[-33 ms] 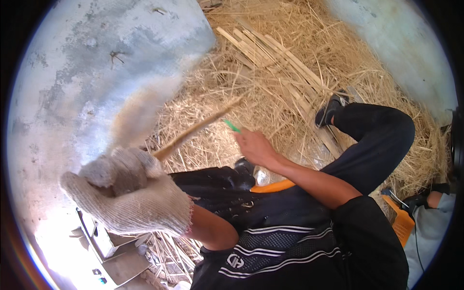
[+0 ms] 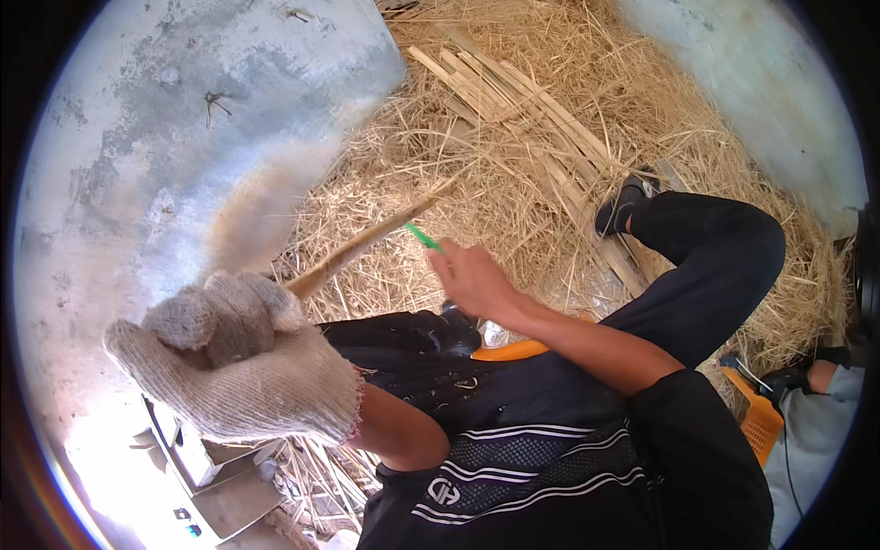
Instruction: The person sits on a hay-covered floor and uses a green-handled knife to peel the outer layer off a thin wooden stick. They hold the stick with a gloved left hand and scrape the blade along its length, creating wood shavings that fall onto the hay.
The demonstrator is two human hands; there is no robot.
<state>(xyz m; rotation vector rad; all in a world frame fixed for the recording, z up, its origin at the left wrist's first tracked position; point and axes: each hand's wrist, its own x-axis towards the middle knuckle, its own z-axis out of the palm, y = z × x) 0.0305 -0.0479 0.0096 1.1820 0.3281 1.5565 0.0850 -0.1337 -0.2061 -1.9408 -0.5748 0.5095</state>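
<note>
Straw litter (image 2: 513, 165) covers the ground beside a grey concrete wall (image 2: 165, 137). We clench our gloved left hand (image 2: 229, 367) around 1 bamboo strip (image 2: 367, 243), its long axis running up-right toward our bare right hand (image 2: 472, 280), which pinches a green-handled tool (image 2: 423, 237) just beside the strip.

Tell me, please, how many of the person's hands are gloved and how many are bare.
Gloved hands: 1, the left hand, in a white knit glove, gripping a cane strip.
Bare hands: 1, the right hand, holding a green-handled tool.
Total: 2.
</note>
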